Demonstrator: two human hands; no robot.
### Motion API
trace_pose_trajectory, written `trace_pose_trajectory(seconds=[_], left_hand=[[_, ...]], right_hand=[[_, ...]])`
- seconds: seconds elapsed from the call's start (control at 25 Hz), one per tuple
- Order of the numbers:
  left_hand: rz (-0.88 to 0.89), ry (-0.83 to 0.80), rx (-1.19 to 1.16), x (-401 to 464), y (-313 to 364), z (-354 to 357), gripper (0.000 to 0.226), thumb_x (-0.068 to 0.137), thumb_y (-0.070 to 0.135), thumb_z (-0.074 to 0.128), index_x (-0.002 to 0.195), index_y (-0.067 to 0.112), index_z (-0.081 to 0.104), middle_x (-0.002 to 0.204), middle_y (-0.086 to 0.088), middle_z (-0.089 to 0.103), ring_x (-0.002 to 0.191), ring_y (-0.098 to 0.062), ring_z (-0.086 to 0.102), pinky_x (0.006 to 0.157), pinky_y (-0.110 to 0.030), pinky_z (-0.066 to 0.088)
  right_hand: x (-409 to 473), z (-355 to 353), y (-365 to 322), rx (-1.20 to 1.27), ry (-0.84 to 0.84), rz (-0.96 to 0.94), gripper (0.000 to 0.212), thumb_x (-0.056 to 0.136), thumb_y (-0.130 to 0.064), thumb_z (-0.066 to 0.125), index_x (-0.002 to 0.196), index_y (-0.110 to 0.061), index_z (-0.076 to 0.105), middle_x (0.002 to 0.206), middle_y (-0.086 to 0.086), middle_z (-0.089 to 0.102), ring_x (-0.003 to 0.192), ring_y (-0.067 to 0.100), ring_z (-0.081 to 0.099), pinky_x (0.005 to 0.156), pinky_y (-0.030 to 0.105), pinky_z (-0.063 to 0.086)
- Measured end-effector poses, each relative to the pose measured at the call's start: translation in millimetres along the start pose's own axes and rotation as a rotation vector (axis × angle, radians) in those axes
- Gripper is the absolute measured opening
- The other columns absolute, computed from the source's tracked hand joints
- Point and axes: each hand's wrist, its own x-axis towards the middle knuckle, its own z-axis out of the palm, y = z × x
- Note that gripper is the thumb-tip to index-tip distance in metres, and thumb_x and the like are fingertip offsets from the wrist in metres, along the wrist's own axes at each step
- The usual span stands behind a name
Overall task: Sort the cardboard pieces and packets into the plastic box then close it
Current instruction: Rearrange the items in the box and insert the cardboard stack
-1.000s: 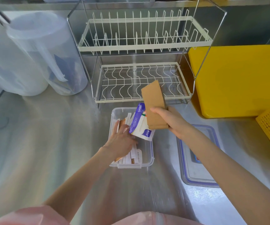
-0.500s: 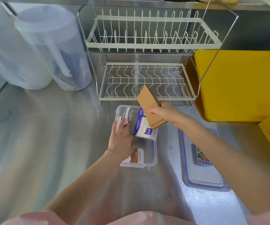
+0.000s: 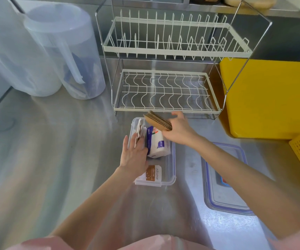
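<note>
Head view: a steel worktop (image 3: 37, 159) seen from above, both bare arms reaching in.
Plastic box (image 3: 171, 170): open, clear, sits on the worktop just before the white dish rack (image 3: 165, 91).
Right hand (image 3: 180, 130): clenched on a stack of cardboard pieces (image 3: 157, 121), held tilted over the box's far end.
Left hand (image 3: 134, 156): fingers flat, pressing thin packets (image 3: 139, 132) upright against the box's left wall; not gripping.
White packet (image 3: 156, 143): lies in the box, beside the left hand.
Brown packet (image 3: 153, 173): flat at the box's near end.
Lid (image 3: 223, 188): blue-rimmed, on the worktop right of the box, apart from it.
</note>
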Motion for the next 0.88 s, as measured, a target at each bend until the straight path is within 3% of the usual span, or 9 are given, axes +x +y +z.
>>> trace_pose_trajectory(seconds=[0.08, 0.16, 0.36, 0.44, 0.52, 0.6, 0.68, 0.8, 0.88], left_hand=[[0.002, 0.002, -0.003, 0, -1, 1, 0.050, 0.089, 0.043, 0.041, 0.134, 0.022, 0.038, 0.157, -0.006, 0.011, 0.144, -0.032, 0.000, 0.115, -0.053, -0.003], [0.007, 0.000, -0.002, 0, -2, 1, 0.049, 0.090, 0.044, 0.040, 0.133, 0.022, 0.039, 0.156, -0.006, 0.013, 0.144, -0.031, 0.000, 0.115, -0.053, -0.004], [-0.038, 0.072, -0.079, -1, -1, 5, 0.044, 0.091, 0.037, 0.039, 0.131, 0.017, 0.043, 0.152, -0.004, 0.024, 0.144, -0.025, 0.005, 0.116, -0.050, 0.000], [-0.049, 0.088, -0.092, -1, -1, 7, 0.045, 0.093, 0.035, 0.038, 0.133, 0.016, 0.041, 0.151, -0.003, 0.026, 0.144, -0.024, 0.006, 0.116, -0.049, 0.003], [-0.048, 0.098, -0.119, -2, -1, 6, 0.043, 0.093, 0.036, 0.038, 0.131, 0.017, 0.041, 0.149, -0.002, 0.031, 0.143, -0.023, 0.009, 0.116, -0.049, 0.004], [-0.054, 0.079, -0.177, -2, -2, 3, 0.043, 0.092, 0.039, 0.041, 0.130, 0.019, 0.042, 0.148, -0.001, 0.034, 0.142, -0.022, 0.013, 0.116, -0.049, 0.005], [-0.076, 0.080, -0.261, -3, -2, -3, 0.044, 0.090, 0.041, 0.044, 0.128, 0.019, 0.042, 0.146, 0.000, 0.037, 0.141, -0.022, 0.017, 0.116, -0.048, 0.004], [-0.125, 0.251, -0.557, -3, 4, -18, 0.038, 0.088, 0.039, 0.050, 0.118, 0.015, 0.047, 0.134, -0.003, 0.049, 0.130, -0.021, 0.035, 0.112, -0.041, 0.019], [-0.192, 0.246, -1.076, 0, 14, -38, 0.052, 0.086, 0.039, 0.053, 0.129, 0.015, 0.037, 0.136, -0.004, 0.047, 0.123, -0.016, 0.042, 0.099, -0.027, 0.034]], right_hand=[[-3, -1, 4, 0.017, 0.017, -0.058, 0.014, 0.079, -0.013, 0.050, 0.065, -0.013, 0.053, 0.089, 0.011, 0.058, 0.093, 0.032, 0.056, 0.065, 0.026, 0.040], [-7, 3, 6, -0.014, -0.026, -0.072, 0.010, 0.080, -0.014, 0.048, 0.071, -0.014, 0.052, 0.073, 0.009, 0.054, 0.075, 0.030, 0.055, 0.057, 0.027, 0.038], [-10, 18, 7, -0.278, -0.046, -0.045, 0.026, 0.084, -0.024, 0.044, 0.104, -0.013, 0.055, 0.097, 0.017, 0.059, 0.109, 0.029, 0.043, 0.077, 0.033, 0.034], [-9, 18, 5, -0.280, -0.051, -0.049, 0.023, 0.084, -0.022, 0.044, 0.101, -0.013, 0.056, 0.094, 0.015, 0.060, 0.107, 0.029, 0.043, 0.076, 0.032, 0.032], [-9, 14, 6, -0.184, -0.039, -0.056, 0.013, 0.084, -0.018, 0.044, 0.085, -0.015, 0.056, 0.077, 0.009, 0.057, 0.089, 0.027, 0.052, 0.069, 0.029, 0.038], [-11, 7, 9, 0.039, -0.028, 0.012, 0.015, 0.084, -0.018, 0.047, 0.070, -0.018, 0.052, 0.061, 0.001, 0.051, 0.061, 0.018, 0.052, 0.053, 0.024, 0.039], [-15, 1, 14, 0.256, -0.005, 0.095, 0.019, 0.083, -0.019, 0.050, 0.065, -0.016, 0.049, 0.061, 0.002, 0.050, 0.055, 0.015, 0.048, 0.048, 0.021, 0.035], [-25, -2, 13, 0.557, 0.007, 0.137, 0.014, 0.083, -0.020, 0.053, 0.085, -0.008, 0.058, 0.080, 0.008, 0.056, 0.069, 0.014, 0.051, 0.056, 0.022, 0.038], [-31, 3, 9, 0.632, 0.025, 0.071, 0.016, 0.085, -0.021, 0.054, 0.094, -0.010, 0.061, 0.082, 0.005, 0.064, 0.069, 0.005, 0.059, 0.055, 0.017, 0.045]])
